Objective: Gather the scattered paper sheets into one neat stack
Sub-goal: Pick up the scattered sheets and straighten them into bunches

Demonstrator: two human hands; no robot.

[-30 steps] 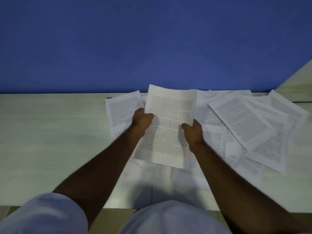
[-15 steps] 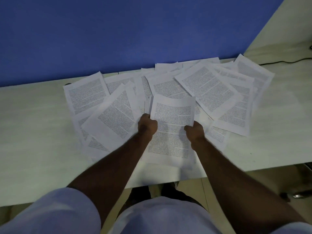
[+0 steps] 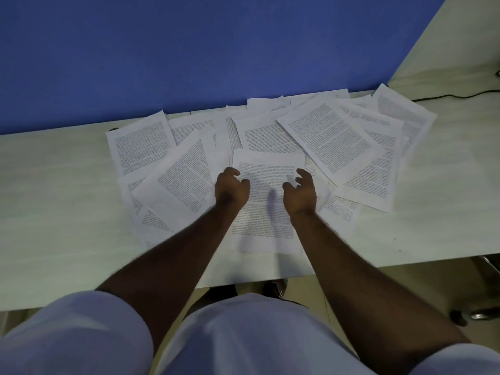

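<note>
Several printed paper sheets lie scattered and overlapping across the pale table (image 3: 54, 201). One sheet (image 3: 266, 212) lies flat in the middle near the front edge, on top of the others. My left hand (image 3: 231, 186) hovers over its left side with loosely curled fingers and holds nothing. My right hand (image 3: 300, 189) hovers over its right side, fingers spread and relaxed, also holding nothing. A tilted sheet (image 3: 178, 180) lies to the left and another tilted sheet (image 3: 328, 138) to the right.
A blue wall (image 3: 189, 50) stands behind the table. A pale side surface (image 3: 460, 63) with a black cable (image 3: 460, 96) sits at the far right. A chair base (image 3: 479, 315) shows on the floor at lower right. My legs are below the table's front edge.
Both hands held the middle sheet by its sides a moment ago; they have let it go and it now lies flat on the pile. The view tilted downward.
</note>
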